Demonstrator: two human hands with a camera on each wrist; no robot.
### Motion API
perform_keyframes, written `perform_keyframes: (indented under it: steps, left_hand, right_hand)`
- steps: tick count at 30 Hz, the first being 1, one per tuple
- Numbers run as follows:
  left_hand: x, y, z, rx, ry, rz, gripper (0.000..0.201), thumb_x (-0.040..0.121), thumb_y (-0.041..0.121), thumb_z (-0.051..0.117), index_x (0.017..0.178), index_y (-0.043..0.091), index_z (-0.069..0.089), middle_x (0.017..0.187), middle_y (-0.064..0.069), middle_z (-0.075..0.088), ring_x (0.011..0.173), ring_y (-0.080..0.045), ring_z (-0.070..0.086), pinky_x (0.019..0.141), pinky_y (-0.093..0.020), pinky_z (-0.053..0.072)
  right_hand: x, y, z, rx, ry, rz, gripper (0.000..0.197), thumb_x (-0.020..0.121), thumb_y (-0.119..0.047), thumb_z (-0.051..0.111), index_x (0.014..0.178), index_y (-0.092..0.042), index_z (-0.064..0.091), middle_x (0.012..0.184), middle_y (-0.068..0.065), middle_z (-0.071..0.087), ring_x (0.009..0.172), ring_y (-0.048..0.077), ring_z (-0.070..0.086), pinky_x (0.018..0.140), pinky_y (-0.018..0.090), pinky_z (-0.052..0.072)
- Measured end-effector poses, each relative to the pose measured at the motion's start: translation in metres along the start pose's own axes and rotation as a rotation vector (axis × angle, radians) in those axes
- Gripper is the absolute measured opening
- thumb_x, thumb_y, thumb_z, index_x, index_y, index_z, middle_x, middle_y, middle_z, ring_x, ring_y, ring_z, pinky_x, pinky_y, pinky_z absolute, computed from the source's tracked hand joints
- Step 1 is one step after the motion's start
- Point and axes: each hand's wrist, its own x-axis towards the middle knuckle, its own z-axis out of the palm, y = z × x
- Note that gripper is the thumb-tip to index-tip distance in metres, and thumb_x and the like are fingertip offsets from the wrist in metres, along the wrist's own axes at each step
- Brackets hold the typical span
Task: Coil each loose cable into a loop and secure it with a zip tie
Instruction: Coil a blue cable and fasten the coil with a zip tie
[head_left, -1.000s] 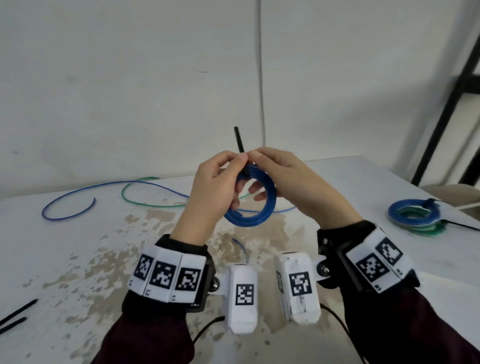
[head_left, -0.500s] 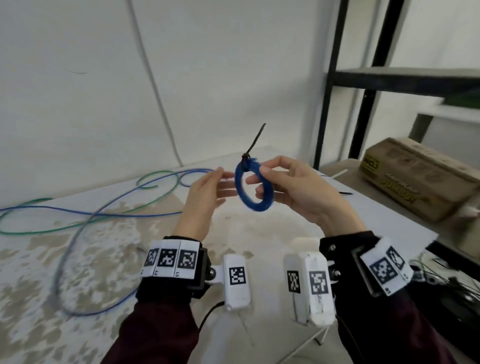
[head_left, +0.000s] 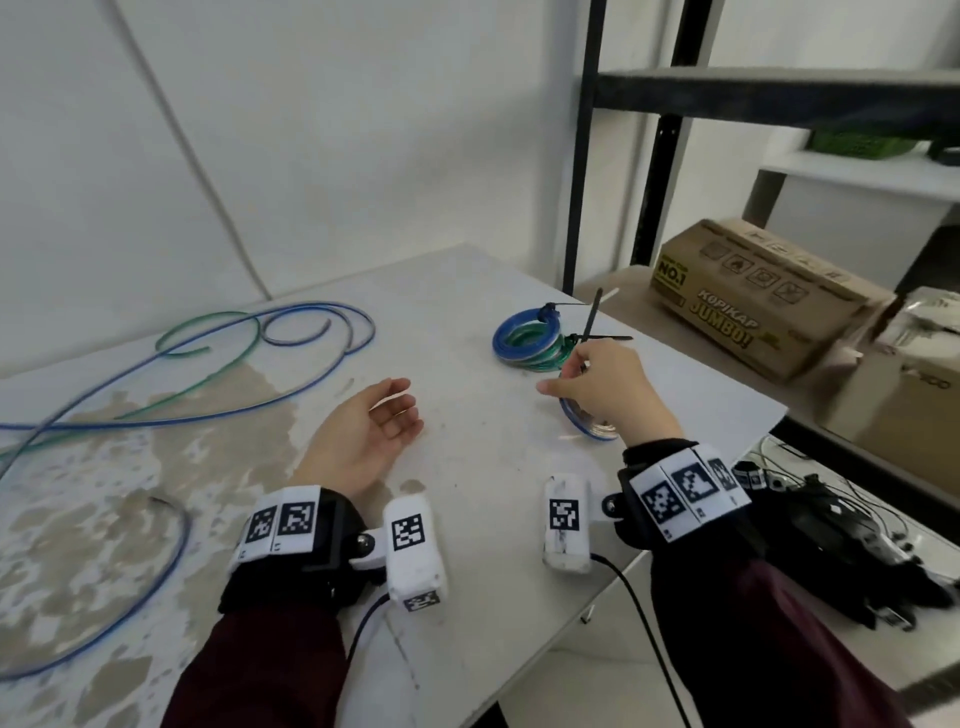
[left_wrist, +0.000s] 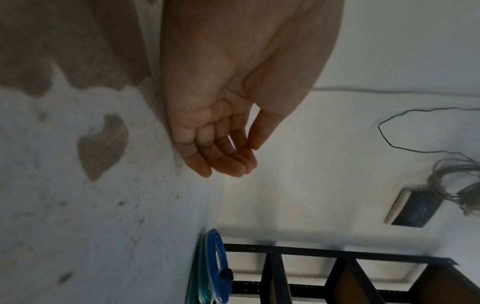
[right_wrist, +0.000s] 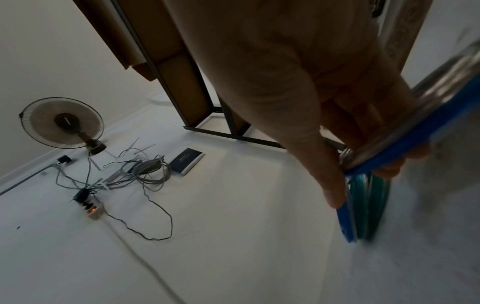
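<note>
Two hands (head_left: 363, 447), one held blue coil (head_left: 587, 423), a stack of tied coils (head_left: 524, 343), two cardboard boxes (head_left: 748, 301).

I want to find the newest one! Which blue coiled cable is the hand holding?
The blue coiled cable gripped in the right hand, with its black zip tie sticking up. The other tied coils lie stacked on the white table.

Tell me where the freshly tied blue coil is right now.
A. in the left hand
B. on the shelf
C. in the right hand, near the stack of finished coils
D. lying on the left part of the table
C: the right hand grips the blue coil beside the stack; the left hand lies open and holds nothing.
</note>
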Motion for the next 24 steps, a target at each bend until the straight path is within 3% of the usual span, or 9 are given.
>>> perform_keyframes:
  steps: [2,4,6,9,12,15,18,22,24]
  left_hand:
    - [0.000,0.000,-0.004,-0.013,0.009,-0.001,0.023,0.098,0.013,0.044,0.082,0.007,0.059,0.054,-0.002,0.060,0.049,-0.012,0.059,0.067,-0.027,0.052]
    - [0.000,0.000,-0.007,-0.042,0.018,-0.006,0.022,0.097,0.012,0.045,0.081,0.006,0.059,0.055,-0.003,0.060,0.050,-0.013,0.058,0.067,-0.027,0.054]
    - [0.000,0.000,-0.009,-0.081,0.024,-0.014,0.021,0.096,0.010,0.045,0.081,0.006,0.059,0.055,-0.004,0.060,0.052,-0.014,0.057,0.068,-0.028,0.054]
    - [-0.001,0.002,-0.012,-0.113,0.023,-0.019,0.021,0.096,0.010,0.046,0.082,0.005,0.060,0.056,-0.005,0.059,0.050,-0.015,0.058,0.065,-0.027,0.057]
    - [-0.001,0.001,-0.014,-0.134,0.027,-0.020,0.021,0.096,0.011,0.046,0.082,0.005,0.060,0.058,-0.005,0.059,0.050,-0.015,0.057,0.067,-0.029,0.055]
    - [-0.001,0.001,-0.014,-0.144,0.027,-0.017,0.021,0.096,0.011,0.046,0.082,0.005,0.060,0.057,-0.005,0.059,0.048,-0.014,0.058,0.068,-0.028,0.055]
    - [-0.003,0.001,-0.013,-0.145,0.033,-0.017,0.021,0.097,0.011,0.046,0.082,0.005,0.059,0.056,-0.005,0.059,0.047,-0.014,0.058,0.070,-0.029,0.053]
    - [-0.010,0.006,-0.015,-0.104,0.031,-0.015,0.022,0.097,0.012,0.045,0.082,0.006,0.060,0.057,-0.004,0.059,0.048,-0.014,0.057,0.068,-0.029,0.051]
    - [-0.018,0.015,-0.016,-0.047,0.027,0.020,0.022,0.097,0.012,0.044,0.081,0.008,0.060,0.055,-0.001,0.058,0.047,-0.012,0.055,0.065,-0.027,0.049]
  right_hand:
    - [0.002,0.001,-0.001,-0.040,-0.059,0.030,0.021,0.081,-0.028,0.074,0.077,-0.013,0.061,0.082,0.002,0.060,0.083,0.017,0.053,0.072,0.027,0.041]
    - [0.001,0.003,-0.001,-0.115,-0.134,0.040,0.013,0.082,-0.021,0.071,0.092,-0.013,0.068,0.100,0.004,0.064,0.087,0.017,0.053,0.074,0.026,0.041]
    - [0.000,0.004,-0.003,-0.210,-0.204,0.022,0.025,0.079,-0.015,0.071,0.103,-0.017,0.068,0.109,0.003,0.063,0.092,0.018,0.053,0.076,0.026,0.042]
    - [0.000,0.004,-0.005,-0.280,-0.238,0.015,0.033,0.075,-0.012,0.074,0.105,-0.022,0.065,0.111,0.002,0.062,0.093,0.019,0.054,0.075,0.028,0.043]
    - [0.004,0.005,-0.004,-0.286,-0.180,0.027,0.023,0.080,-0.010,0.068,0.102,-0.019,0.066,0.111,0.005,0.062,0.089,0.019,0.054,0.073,0.027,0.042]
    - [0.006,0.003,-0.004,-0.254,-0.143,0.049,0.020,0.080,-0.021,0.071,0.100,-0.017,0.072,0.108,0.005,0.064,0.088,0.019,0.053,0.075,0.028,0.040]
    - [0.008,0.001,-0.004,-0.269,-0.200,0.057,0.034,0.078,-0.033,0.075,0.104,-0.011,0.072,0.109,0.007,0.066,0.091,0.020,0.052,0.079,0.029,0.038]
    - [0.005,-0.010,-0.002,-0.260,-0.175,0.012,0.051,0.085,-0.036,0.068,0.124,-0.005,0.060,0.128,0.012,0.059,0.116,0.026,0.053,0.094,0.033,0.038]
    - [-0.004,-0.026,0.002,-0.177,-0.153,-0.080,0.045,0.088,-0.035,0.065,0.125,-0.010,0.058,0.124,0.007,0.060,0.118,0.025,0.053,0.093,0.031,0.038]
